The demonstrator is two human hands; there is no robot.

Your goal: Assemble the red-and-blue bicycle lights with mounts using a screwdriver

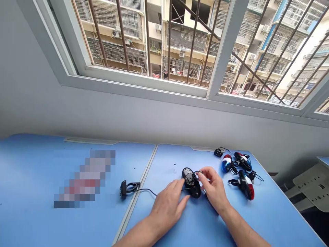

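A black oval bicycle horn housing (189, 179) lies on the blue table with its inner side up, and a round speaker-like part shows in it. At its left edge, my left hand (168, 202) holds it between fingertips and thumb. My right hand (214, 187) is closed in a pinch at the housing's upper right edge, by a thin dark wire; what sits between the fingertips is too small to make out. A dark strip-like piece (211, 204) shows partly under the right hand. From the left hand's side a black cable (149, 190) runs to a small black switch box (123, 189) with a clamp.
Several red, white and blue bicycle horn lights (246, 185) with black brackets lie at right, with another small black box (218, 152) behind them. A blurred flat item (86, 178) lies at left. A seam (138, 195) divides the tabletops (33, 178). A barred window is behind.
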